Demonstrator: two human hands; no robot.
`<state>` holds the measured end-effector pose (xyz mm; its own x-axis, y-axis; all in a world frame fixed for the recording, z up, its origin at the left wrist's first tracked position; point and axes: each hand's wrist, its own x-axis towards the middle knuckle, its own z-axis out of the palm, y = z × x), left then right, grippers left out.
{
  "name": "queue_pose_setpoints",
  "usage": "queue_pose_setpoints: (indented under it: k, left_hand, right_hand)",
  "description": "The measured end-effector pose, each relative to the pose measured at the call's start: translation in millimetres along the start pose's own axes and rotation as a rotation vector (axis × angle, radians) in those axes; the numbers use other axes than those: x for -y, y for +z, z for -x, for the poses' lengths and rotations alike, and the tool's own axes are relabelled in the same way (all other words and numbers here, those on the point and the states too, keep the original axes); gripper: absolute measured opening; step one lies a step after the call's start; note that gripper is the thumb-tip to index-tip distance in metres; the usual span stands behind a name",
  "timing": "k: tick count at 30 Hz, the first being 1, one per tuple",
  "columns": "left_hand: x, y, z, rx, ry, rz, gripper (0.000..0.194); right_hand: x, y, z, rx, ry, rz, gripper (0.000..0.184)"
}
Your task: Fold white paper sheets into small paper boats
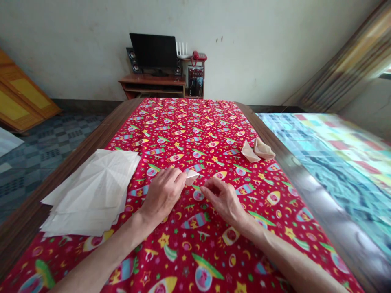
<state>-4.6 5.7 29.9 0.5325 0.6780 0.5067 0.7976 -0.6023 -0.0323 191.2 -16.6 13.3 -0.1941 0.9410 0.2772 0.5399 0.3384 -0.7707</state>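
My left hand (165, 191) is closed on a small folded paper piece (192, 176), whose pale pointed end sticks out to the right of the fingers. My right hand (224, 199) is just right of that point, apart from it. Its fingers are curled together with the thumb, and nothing shows between them. Left of my left hand lies a stack of creased paper sheets (100, 183), its edges uneven and the top sheet marked by fold lines spreading from one spot. Folded paper pieces (251, 151) rest on the cloth at the right, beyond my right hand.
A red patterned cloth (195, 142) covers most of the dark wooden table (290, 162). Beyond its far end stands a desk (152, 83) with a monitor (154, 53), speakers and a red telephone (198, 56). A bed (330, 162) adjoins the right side; a yellow cabinet (24, 89) stands left.
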Motion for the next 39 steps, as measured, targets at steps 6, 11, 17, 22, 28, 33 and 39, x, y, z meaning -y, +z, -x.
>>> queue_pose_setpoints:
  k: [6, 11, 17, 22, 28, 33, 39]
  left_hand:
    - [-9.7, 5.5, 4.6, 0.088, 0.026, 0.028, 0.014]
    - [-4.1, 21.7, 9.1, 0.087, -0.018, 0.226, 0.006]
    - [-0.2, 21.7, 14.5, 0.141, 0.009, 0.303, 0.013]
    - [2.5, 21.0, 16.3, 0.157, 0.035, 0.309, 0.015]
    - [5.8, 20.5, 17.9, 0.159, 0.062, 0.314, 0.016]
    - [7.9, 21.8, 18.7, 0.180, 0.105, 0.330, 0.016]
    - [11.0, 38.6, 16.3, 0.045, -0.028, 0.491, 0.018]
  right_hand:
    - [-10.5, -2.6, -9.1, -0.003, -0.328, 0.361, 0.016]
    - [-22.0, 4.4, -11.5, 0.059, -0.346, 0.465, 0.016]
    - [-21.8, 4.4, -10.4, 0.086, -0.309, 0.474, 0.020]
    - [-23.5, 3.7, -11.3, 0.095, -0.305, 0.419, 0.021]
    - [-24.4, 2.7, -11.2, 0.103, -0.318, 0.359, 0.020]
    - [-24.8, 4.2, -10.5, 0.104, -0.300, 0.345, 0.020]
    - [-23.4, 3.8, -11.1, 0.107, -0.257, 0.306, 0.020]
